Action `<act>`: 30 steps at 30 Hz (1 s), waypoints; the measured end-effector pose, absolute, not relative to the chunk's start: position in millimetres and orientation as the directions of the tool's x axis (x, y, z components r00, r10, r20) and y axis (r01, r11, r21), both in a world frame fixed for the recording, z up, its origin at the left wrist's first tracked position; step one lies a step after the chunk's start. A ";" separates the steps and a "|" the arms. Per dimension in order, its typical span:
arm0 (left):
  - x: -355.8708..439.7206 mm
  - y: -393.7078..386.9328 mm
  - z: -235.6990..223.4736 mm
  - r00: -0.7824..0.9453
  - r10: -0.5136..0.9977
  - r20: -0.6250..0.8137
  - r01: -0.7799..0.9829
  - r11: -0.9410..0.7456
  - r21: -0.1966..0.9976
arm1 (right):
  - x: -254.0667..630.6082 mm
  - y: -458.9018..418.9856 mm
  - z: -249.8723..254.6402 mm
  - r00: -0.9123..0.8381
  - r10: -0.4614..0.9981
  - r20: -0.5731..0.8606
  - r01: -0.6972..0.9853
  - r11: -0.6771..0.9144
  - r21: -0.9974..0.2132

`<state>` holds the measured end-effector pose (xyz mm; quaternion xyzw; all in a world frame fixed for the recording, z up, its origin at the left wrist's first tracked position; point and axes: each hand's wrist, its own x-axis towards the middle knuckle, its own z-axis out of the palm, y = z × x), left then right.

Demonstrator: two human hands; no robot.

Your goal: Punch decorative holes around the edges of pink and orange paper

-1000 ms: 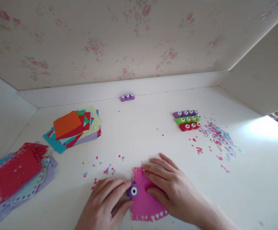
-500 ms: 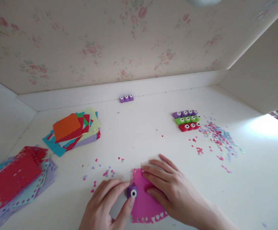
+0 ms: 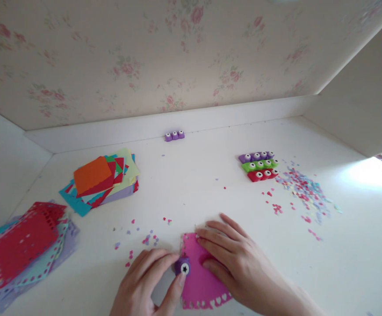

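A pink sheet of paper [image 3: 200,283] with heart cut-outs along its near edge lies flat on the white table [image 3: 197,184]. My right hand [image 3: 233,259] rests on it, fingers spread flat. A small purple punch [image 3: 182,266] with a star on its button sits on the sheet's left edge. My left hand [image 3: 148,283] pinches that punch between thumb and fingers.
Rows of purple, green and red punches [image 3: 258,166] stand at the right beside scattered paper confetti [image 3: 304,191]. Three purple punches [image 3: 174,135] sit by the back wall. A stack of coloured sheets [image 3: 102,180] and a pile of punched sheets [image 3: 23,245] lie at the left.
My left thumb has shifted slightly along the purple punch. The pink sheet and my right hand have stayed in place.
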<state>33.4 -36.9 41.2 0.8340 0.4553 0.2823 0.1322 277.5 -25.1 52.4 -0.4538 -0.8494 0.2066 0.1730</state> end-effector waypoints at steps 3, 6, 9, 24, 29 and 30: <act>33.7 -36.7 40.8 0.423 0.843 0.334 0.692 -0.538 0.482 | 277.4 -25.4 51.5 -0.527 0.844 0.106 0.700 0.501 -0.509; 33.6 -37.2 40.6 0.418 0.846 0.331 0.692 -0.533 0.488 | 277.5 -25.3 51.1 -0.523 0.845 0.108 0.704 0.500 -0.504; 33.0 -38.0 40.2 0.421 0.844 0.332 0.687 -0.536 0.490 | 277.5 -24.8 51.0 -0.524 0.844 0.110 0.703 0.502 -0.503; 37.7 -36.8 39.6 0.419 0.852 0.312 0.685 -0.523 0.507 | 278.2 -25.6 52.2 -0.529 0.842 0.104 0.703 0.504 -0.502; 43.1 -36.3 42.1 0.394 0.880 0.266 0.696 -0.474 0.539 | 277.7 -25.1 51.7 -0.526 0.844 0.107 0.704 0.502 -0.502; 43.9 -35.9 43.2 0.392 0.888 0.242 0.701 -0.459 0.547 | 277.8 -25.0 51.6 -0.527 0.844 0.103 0.704 0.502 -0.502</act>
